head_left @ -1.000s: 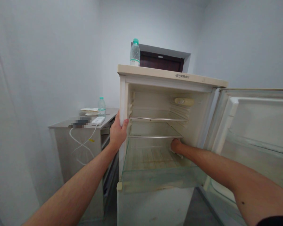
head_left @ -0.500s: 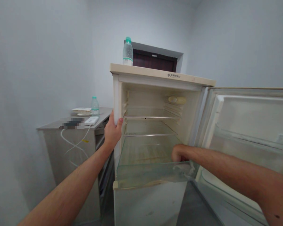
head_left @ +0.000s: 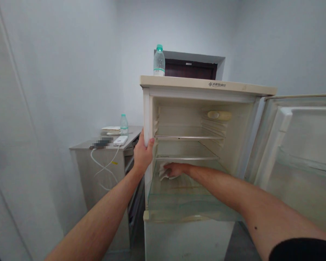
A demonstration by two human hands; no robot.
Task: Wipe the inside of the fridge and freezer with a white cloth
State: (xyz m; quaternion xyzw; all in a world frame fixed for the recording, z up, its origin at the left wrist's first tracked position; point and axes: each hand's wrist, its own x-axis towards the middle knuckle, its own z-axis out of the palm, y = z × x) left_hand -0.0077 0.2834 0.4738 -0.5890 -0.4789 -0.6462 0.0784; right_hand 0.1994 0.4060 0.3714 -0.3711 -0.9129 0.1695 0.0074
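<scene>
In the head view an old cream refrigerator [head_left: 179, 82] stands with its upper door [head_left: 309, 134] swung wide to the right. My left hand [head_left: 143, 154] grips the left side edge of the cabinet, thumb on the front and fingers round the outer side. Deep inside, my right hand [head_left: 176, 169] is closed on a white cloth or tissue [head_left: 163, 171], at the back left above the clear drawer [head_left: 184, 203]. The cloth rests against the glass surface there, which bears brownish stains. Two shelves [head_left: 190, 137] sit above the hand.
A plastic bottle [head_left: 159, 61] with a green cap stands on the refrigerator. To the left, a desk [head_left: 81, 146] holds another bottle [head_left: 124, 125], papers [head_left: 110, 129], a white power bank or phone [head_left: 121, 141] and a trailing white cable [head_left: 104, 169].
My right hand has moved with the cloth from the drawer's front right to the back left. My left hand keeps its hold. The view has shifted, so everything appears further right.
</scene>
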